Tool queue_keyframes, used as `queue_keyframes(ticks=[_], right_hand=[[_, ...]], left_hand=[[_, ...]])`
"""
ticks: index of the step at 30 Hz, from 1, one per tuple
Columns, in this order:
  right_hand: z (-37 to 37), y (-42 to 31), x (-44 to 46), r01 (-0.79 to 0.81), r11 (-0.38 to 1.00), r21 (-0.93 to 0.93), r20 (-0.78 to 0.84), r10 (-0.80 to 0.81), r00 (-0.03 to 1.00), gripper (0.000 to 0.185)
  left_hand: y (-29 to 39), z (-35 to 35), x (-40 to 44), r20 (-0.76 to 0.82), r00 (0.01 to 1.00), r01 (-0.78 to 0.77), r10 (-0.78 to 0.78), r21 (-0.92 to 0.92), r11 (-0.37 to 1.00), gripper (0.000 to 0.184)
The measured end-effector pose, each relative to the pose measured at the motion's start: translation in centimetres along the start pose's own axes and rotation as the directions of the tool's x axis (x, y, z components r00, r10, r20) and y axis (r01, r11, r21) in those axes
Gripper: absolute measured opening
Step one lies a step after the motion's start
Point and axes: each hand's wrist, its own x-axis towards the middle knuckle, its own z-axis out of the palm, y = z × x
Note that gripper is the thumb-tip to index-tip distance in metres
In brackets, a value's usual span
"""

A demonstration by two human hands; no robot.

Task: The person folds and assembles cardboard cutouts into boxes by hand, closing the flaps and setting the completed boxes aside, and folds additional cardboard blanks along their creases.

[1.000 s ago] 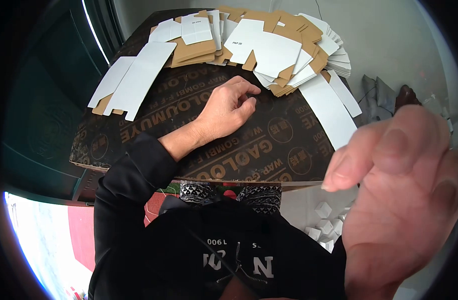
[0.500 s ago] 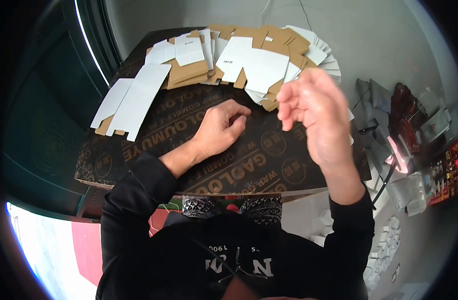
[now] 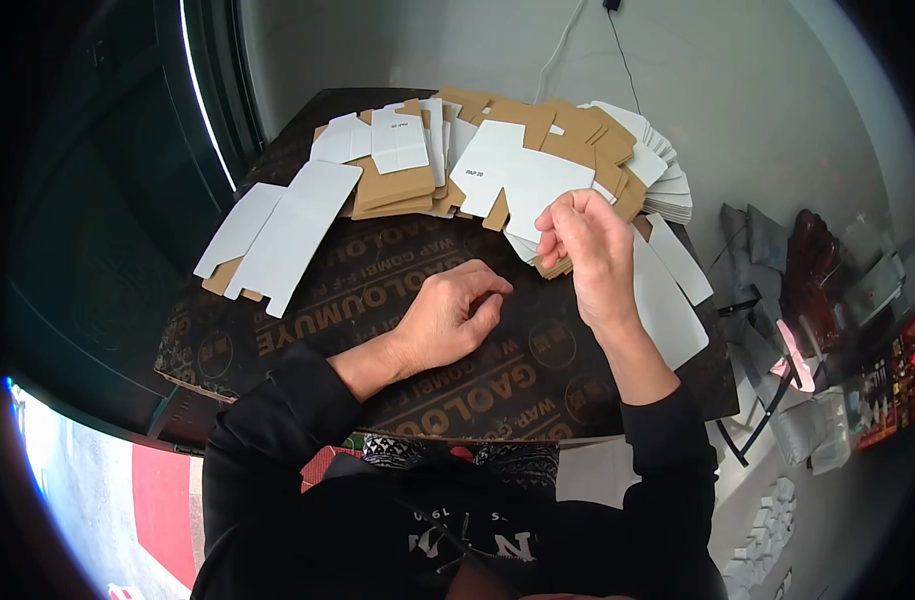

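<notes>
My left hand (image 3: pixel 447 318) rests on the dark printed table (image 3: pixel 407 395), its fingers curled in and nothing visible in them. Over the right part of the carton pile is my right hand (image 3: pixel 595 262), fingers bent together; anything between them is hidden. Beneath and beside its fingertips lies a flat white carton blank (image 3: pixel 522 170) marked "PAP 20", on top of fanned white and brown blanks (image 3: pixel 662 172). Whether the fingertips touch the blank I cannot tell. Other white blanks (image 3: pixel 667 300) lie right of that wrist.
A white blank (image 3: pixel 302 228) lies at the table's left side, near a stack of brown blanks (image 3: pixel 392 190). Grey cushions (image 3: pixel 747 240) and a chair stand beyond the right edge. Several small white boxes (image 3: pixel 762 540) are on the floor. A cable (image 3: pixel 625 60) hangs on the wall.
My right hand has come from the near right, close to the camera, to the pile, its fingers bent in more. My left hand stays on the table. The view has shifted.
</notes>
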Motion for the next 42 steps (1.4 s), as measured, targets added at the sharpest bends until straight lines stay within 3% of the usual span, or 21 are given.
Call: queue_keyframes(ticks=[8, 12, 13, 17, 20, 23, 27, 32, 37, 38, 42], right_hand=[[-1.5, 2.6, 0.1, 0.148, 0.983, -0.104, -0.013, -0.150, 0.989, 0.011], [-2.7, 5.8, 0.7, 0.367, 0.830, -0.420, -0.050, -0.425, 0.904, 0.009], [-2.9, 6.5, 0.8, 0.360, 0.834, -0.417, -0.061, -0.421, 0.905, 0.009], [-4.2, 8.8, 1.5, 0.487, 0.691, -0.534, -0.007, -0.579, 0.815, 0.024], [-3.9, 9.6, 1.9, 0.447, 0.704, -0.552, -0.060, -0.568, 0.821, 0.027], [-4.6, 9.7, 1.6, 0.378, 0.706, -0.598, -0.120, -0.546, 0.829, 0.031], [-4.4, 9.1, 1.7, 0.276, 0.842, -0.464, -0.229, -0.415, 0.881, 0.041], [-4.3, 8.5, 1.0, 0.202, 0.843, -0.498, -0.164, -0.320, 0.933, 0.045], [-4.1, 9.0, 1.1, 0.279, 0.838, -0.468, -0.168, -0.394, 0.904, 0.044], [-4.3, 9.0, 1.1, 0.287, 0.837, -0.465, -0.157, -0.397, 0.904, 0.044], [-4.4, 9.1, 1.0, 0.179, 0.892, -0.414, -0.187, -0.276, 0.943, 0.042]], left_hand=[[-0.1, 0.0, 0.0, 0.004, 1.000, -0.013, 0.013, -0.013, 1.000, 0.016], [0.8, -0.2, 0.1, 0.047, 0.996, -0.074, 0.074, -0.002, 0.997, 0.014], [1.4, -0.2, 0.1, 0.058, 0.996, -0.071, 0.071, 0.000, 0.997, 0.014], [6.2, -0.3, -0.2, 0.285, 0.955, 0.002, 0.080, -0.275, 0.962, 0.020], [10.9, 0.4, -1.4, 0.500, 0.857, 0.205, 0.127, -0.557, 0.805, 0.031], [14.5, 1.2, -2.0, 0.485, 0.849, 0.168, 0.207, -0.620, 0.766, 0.034], [16.9, 2.8, -2.0, 0.390, 0.880, -0.081, 0.273, -0.441, 0.894, 0.043], [17.9, 3.6, -2.3, 0.363, 0.899, -0.091, 0.245, -0.393, 0.915, 0.056], [19.6, 3.3, -1.9, 0.356, 0.924, 0.004, 0.142, -0.380, 0.925, 0.068], [19.7, 3.4, -1.9, 0.346, 0.928, 0.001, 0.140, -0.377, 0.926, 0.068], [19.4, 3.7, -1.8, 0.402, 0.914, 0.054, 0.056, -0.259, 0.964, 0.039]])
